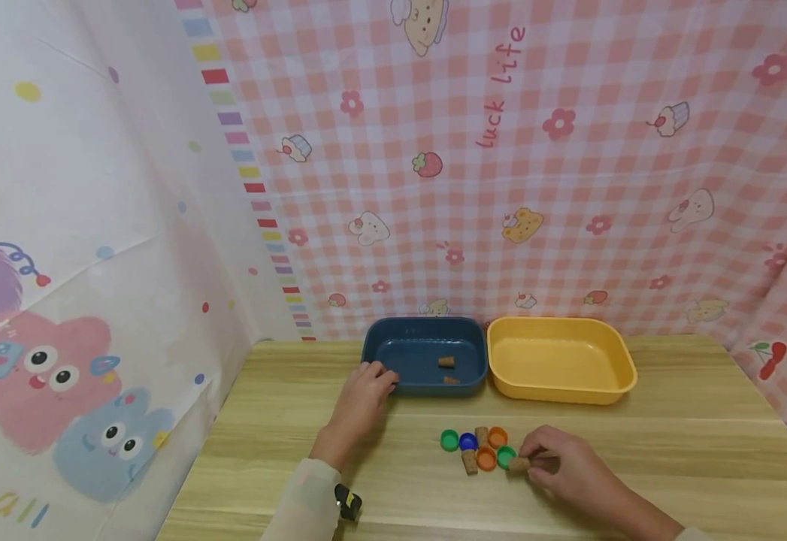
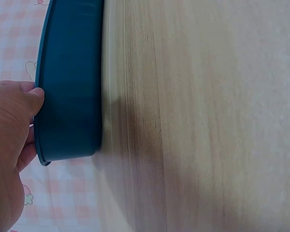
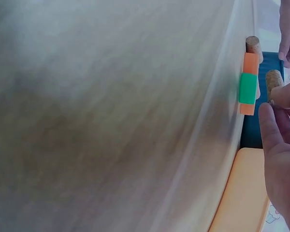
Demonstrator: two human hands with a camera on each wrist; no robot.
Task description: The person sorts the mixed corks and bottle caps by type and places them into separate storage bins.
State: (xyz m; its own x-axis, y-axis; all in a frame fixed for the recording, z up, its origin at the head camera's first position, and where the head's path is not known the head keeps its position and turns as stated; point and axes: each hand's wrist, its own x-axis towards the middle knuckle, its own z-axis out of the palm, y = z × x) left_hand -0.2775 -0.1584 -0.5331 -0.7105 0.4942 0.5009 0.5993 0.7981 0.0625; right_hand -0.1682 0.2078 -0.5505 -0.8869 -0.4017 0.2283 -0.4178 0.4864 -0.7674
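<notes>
My left hand point(image 1: 364, 394) holds the front-left rim of the dark blue bin point(image 1: 381, 330); in the left wrist view the thumb lies outside its wall point(image 2: 70, 82) and the fingers are partly hidden behind it. Two corks, one of them a cork point(image 1: 446, 362) in plain sight, lie inside this bin. Between thumb and fingers my right hand point(image 1: 565, 462) pinches another cork point(image 3: 274, 79), just beside a green cap point(image 1: 506, 456). Around it on the table sit orange caps such as this cap point(image 1: 485, 459), a blue cap point(image 1: 468, 442), another green cap point(image 1: 449, 440) and two corks, including a cork point(image 1: 470, 462).
A yellow bin point(image 1: 562, 391) stands right of the blue one, with nothing visible inside. Both are at the back of the wooden table point(image 1: 697, 428), close to a checked cloth point(image 1: 569, 173). A black strap point(image 1: 348, 502) shows at my left wrist.
</notes>
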